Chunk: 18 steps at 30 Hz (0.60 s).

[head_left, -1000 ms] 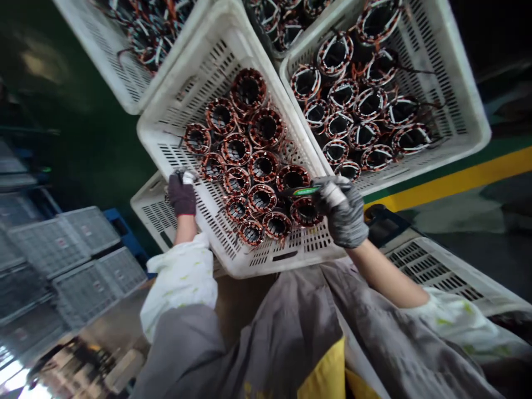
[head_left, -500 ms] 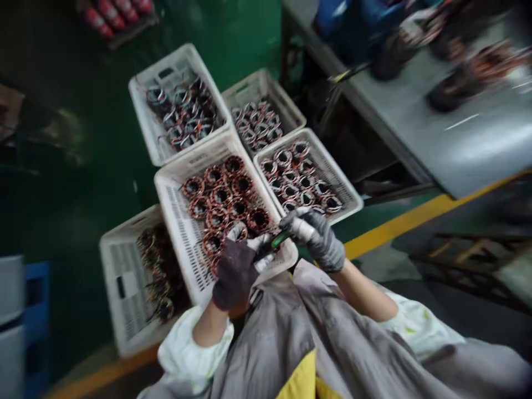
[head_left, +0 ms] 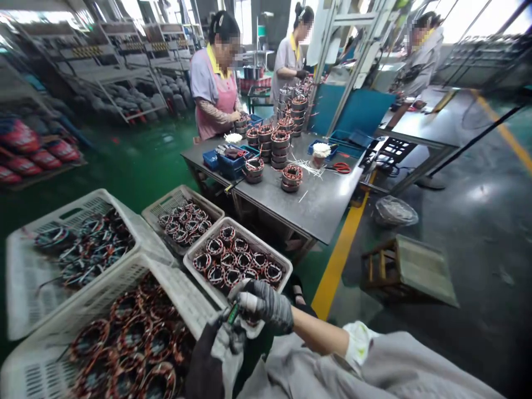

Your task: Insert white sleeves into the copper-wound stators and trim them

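Observation:
My right hand (head_left: 268, 305), in a grey striped glove with pale fingertips, is closed in a pinch around a small green object (head_left: 233, 313) with pale marks; I cannot make out its kind. My left hand (head_left: 218, 349), in a dark glove with pale fingers, pinches the same piece from below, its fingers partly hidden. Both hands are in front of my body, above the near edges of two white baskets. The nearer basket (head_left: 178, 293) holds several copper-wound stator cores (head_left: 124, 338). Behind my right hand, another basket (head_left: 286, 265) carries stators (head_left: 228, 259) with white and red wires.
Two more baskets of stators, one a white basket (head_left: 25, 288), stand at left and behind. A metal table (head_left: 316, 213) bears stacked stators (head_left: 280, 147), blue bins (head_left: 235, 165) and red-handled scissors (head_left: 341, 167). Co-workers (head_left: 214, 83) stand beyond. A wooden stool (head_left: 424, 271) is at right.
My view has swung up from the baskets at my feet toward the table and co-workers. Both hands still hold the green object close together and now appear lower in the picture.

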Tool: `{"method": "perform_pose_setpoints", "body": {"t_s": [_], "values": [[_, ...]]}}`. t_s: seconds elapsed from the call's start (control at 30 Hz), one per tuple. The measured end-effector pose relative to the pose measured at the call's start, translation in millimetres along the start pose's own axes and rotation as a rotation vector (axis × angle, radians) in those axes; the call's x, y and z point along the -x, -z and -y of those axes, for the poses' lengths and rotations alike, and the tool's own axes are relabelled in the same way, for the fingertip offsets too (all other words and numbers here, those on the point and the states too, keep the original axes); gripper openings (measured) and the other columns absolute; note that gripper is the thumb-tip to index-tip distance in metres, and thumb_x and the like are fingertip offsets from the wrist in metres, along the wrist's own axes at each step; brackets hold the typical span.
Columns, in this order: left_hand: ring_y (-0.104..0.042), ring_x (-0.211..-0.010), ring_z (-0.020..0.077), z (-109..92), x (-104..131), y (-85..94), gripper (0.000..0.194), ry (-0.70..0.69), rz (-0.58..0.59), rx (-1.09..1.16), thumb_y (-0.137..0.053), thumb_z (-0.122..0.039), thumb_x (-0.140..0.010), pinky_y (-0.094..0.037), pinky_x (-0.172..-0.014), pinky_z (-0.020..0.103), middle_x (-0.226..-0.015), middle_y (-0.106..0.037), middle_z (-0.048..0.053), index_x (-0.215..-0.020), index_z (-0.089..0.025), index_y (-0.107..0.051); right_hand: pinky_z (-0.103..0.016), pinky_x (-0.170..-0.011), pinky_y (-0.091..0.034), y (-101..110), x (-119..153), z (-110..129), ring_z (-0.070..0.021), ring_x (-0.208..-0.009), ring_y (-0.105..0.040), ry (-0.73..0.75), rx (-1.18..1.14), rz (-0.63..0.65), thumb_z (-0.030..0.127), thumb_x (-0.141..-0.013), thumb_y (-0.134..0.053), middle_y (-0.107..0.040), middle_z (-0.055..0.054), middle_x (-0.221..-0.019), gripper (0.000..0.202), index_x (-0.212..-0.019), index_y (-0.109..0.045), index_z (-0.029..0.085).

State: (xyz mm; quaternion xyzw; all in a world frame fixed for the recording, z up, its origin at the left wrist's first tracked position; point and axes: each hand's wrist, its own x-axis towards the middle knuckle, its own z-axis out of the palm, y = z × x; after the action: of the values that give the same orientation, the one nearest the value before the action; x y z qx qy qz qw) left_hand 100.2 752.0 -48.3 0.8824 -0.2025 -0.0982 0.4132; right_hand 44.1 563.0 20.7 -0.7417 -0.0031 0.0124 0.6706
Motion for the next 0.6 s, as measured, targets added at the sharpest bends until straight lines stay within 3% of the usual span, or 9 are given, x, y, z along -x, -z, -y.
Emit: {"method": "perform_pose_setpoints", "body": {"t_s": [0.07, 0.13, 0.17, 0.23, 0.33, 0.4, 0.47, 0.53, 0.6], "values": [[-0.076, -0.086, 0.0332, -16.3, -38.8, -19.9, 0.043, 0.028, -0.065, 0.032, -0.06, -0.054, -0.083, -0.066, -0.067, 0.049, -0.085, -0.076, 0.0, -0.126, -0.051, -0.067, -0.039, -0.076, -0.061, 63.3, -24.2, -30.8, -0.0251, -0.086, -0.072, -0.009, 0.113, -0.132, 0.056, -0.093, -0.05, -0.076, -0.006, -0.099, 0.038, -0.105, -0.072, 0.028], [-0.076, -0.095, 0.0301, -43.6, -93.2, -45.9, 0.043, 0.005, -0.141, -0.023, -0.051, -0.05, -0.09, -0.065, -0.082, 0.048, -0.101, -0.078, 0.001, -0.13, -0.045, -0.065, -0.043, -0.092, -0.058, 138.0, -49.5, -63.7, -0.0268, -0.101, -0.071, -0.053, 0.227, -0.296, 0.05, -0.096, -0.044, -0.075, -0.008, -0.109, 0.038, -0.114, -0.069, 0.027], [-0.074, -0.102, 0.0284, -60.3, -126.8, -61.1, 0.042, -0.018, -0.166, -0.086, -0.048, -0.047, -0.093, -0.064, -0.089, 0.047, -0.111, -0.077, 0.002, -0.131, -0.041, -0.064, -0.046, -0.097, -0.055, 177.2, -61.2, -79.7, -0.0281, -0.105, -0.07, -0.091, 0.281, -0.366, 0.048, -0.096, -0.043, -0.075, -0.009, -0.11, 0.039, -0.116, -0.068, 0.026], [-0.07, -0.113, 0.0254, -94.7, -202.7, -94.9, 0.041, -0.106, -0.111, -0.312, -0.044, -0.039, -0.098, -0.059, -0.099, 0.044, -0.124, -0.073, 0.005, -0.133, -0.032, -0.063, -0.052, -0.098, -0.052, 252.6, -80.8, -109.8, -0.0328, -0.104, -0.07, -0.181, 0.395, -0.471, 0.045, -0.095, -0.044, -0.074, -0.014, -0.109, 0.04, -0.118, -0.068, 0.022], [-0.068, -0.116, 0.0269, -133.3, -317.1, -147.4, 0.036, -0.114, -0.053, -0.466, -0.053, -0.031, -0.096, -0.052, -0.105, 0.043, -0.12, -0.074, 0.01, -0.128, -0.024, -0.068, -0.059, -0.101, -0.045, 341.6, -102.0, -148.8, -0.0391, -0.11, -0.066, -0.258, 0.564, -0.549, 0.036, -0.092, -0.047, -0.072, -0.024, -0.115, 0.042, -0.12, -0.069, 0.014], [-0.067, -0.114, 0.0303, -145.1, -378.0, -177.3, 0.035, -0.089, -0.04, -0.54, -0.056, -0.028, -0.094, -0.048, -0.106, 0.048, -0.114, -0.075, 0.013, -0.125, -0.02, -0.069, -0.059, -0.11, -0.037, 379.1, -113.2, -172.8, -0.0387, -0.124, -0.059, -0.225, 0.645, -0.526, 0.031, -0.089, -0.052, -0.068, -0.023, -0.13, 0.042, -0.125, -0.069, 0.015], [-0.067, -0.114, 0.032, -148.9, -419.8, -199.0, 0.037, -0.08, -0.028, -0.594, -0.06, -0.027, -0.092, -0.045, -0.109, 0.052, -0.112, -0.075, 0.014, -0.127, -0.019, -0.069, -0.055, -0.116, -0.031, 403.3, -123.4, -196.7, -0.0356, -0.135, -0.052, -0.109, 0.783, -0.415, 0.03, -0.089, -0.055, -0.062, -0.017, -0.143, 0.045, -0.13, -0.068, 0.019], [-0.064, -0.119, 0.033, -150.7, -442.0, -211.3, 0.043, -0.084, -0.029, -0.626, -0.066, -0.029, -0.088, -0.041, -0.112, 0.054, -0.119, -0.073, 0.014, -0.13, -0.021, -0.067, -0.053, -0.117, -0.03, 422.2, -132.9, -218.9, -0.0332, -0.139, -0.049, 0.028, 0.976, -0.3, 0.032, -0.091, -0.055, -0.059, -0.013, -0.148, 0.047, -0.136, -0.065, 0.021], [-0.059, -0.128, 0.0335, -156.7, -447.9, -215.5, 0.048, -0.091, -0.061, -0.646, -0.067, -0.033, -0.088, -0.037, -0.116, 0.055, -0.129, -0.069, 0.014, -0.134, -0.02, -0.063, -0.053, -0.116, -0.03, 442.0, -142.0, -235.5, -0.0325, -0.138, -0.049, 0.1, 1.141, -0.272, 0.034, -0.095, -0.052, -0.058, -0.014, -0.149, 0.047, -0.139, -0.063, 0.02]]}}
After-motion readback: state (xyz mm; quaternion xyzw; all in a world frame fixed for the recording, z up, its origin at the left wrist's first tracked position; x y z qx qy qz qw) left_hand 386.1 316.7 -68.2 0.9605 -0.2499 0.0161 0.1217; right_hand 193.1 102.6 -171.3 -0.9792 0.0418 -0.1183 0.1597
